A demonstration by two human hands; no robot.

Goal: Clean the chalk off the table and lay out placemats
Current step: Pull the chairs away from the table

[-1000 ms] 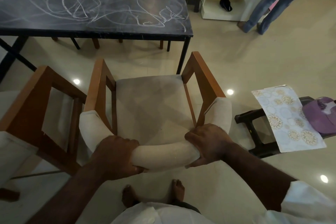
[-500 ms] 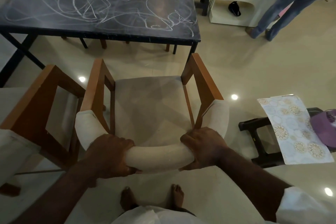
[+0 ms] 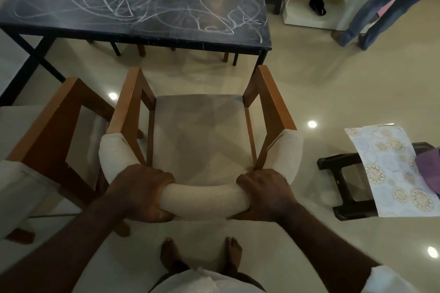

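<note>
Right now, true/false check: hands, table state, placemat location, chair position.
1. The left hand and right hand both hold the chair's padded backrest. True.
2. The table is wiped clean. False: chalk scribbles cover the top.
3. A placemat lies on the table. False: it lies on the black stool at the right.
4. The chair stands apart from the table, with floor between them. True.
</note>
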